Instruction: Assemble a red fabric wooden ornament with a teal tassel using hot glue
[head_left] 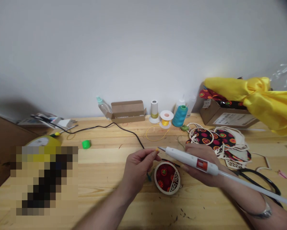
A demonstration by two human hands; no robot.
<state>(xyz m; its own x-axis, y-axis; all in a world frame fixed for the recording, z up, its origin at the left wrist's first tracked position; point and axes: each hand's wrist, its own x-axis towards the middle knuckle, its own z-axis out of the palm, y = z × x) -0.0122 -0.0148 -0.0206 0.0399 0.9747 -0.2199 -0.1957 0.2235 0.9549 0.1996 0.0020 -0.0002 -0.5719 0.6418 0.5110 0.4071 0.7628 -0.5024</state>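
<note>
My left hand (140, 166) pinches a small orange-yellow piece (157, 149) between thumb and fingertips; its kind is too small to make out. A white pen-style hot glue gun (185, 156) with a red switch window is gripped in my right hand (203, 164), its metal nozzle touching or nearly touching that piece. From the gun's rear a long translucent glue stick (256, 187) runs out over my wrist. Below and between the hands lies a round ornament (166, 177) with a pale rim, dark red patterned fabric and a lattice inset. Something teal (149, 176) shows under my left hand.
A black cord (102, 126) crosses the wooden table (105, 191). Behind stand an open cardboard box (128, 111), a yellow thread spool (166, 118) and a teal thread cone (180, 116). Fabric pieces and frames (220, 140) and black-handled scissors (260, 179) lie right; a green cap (86, 144) left.
</note>
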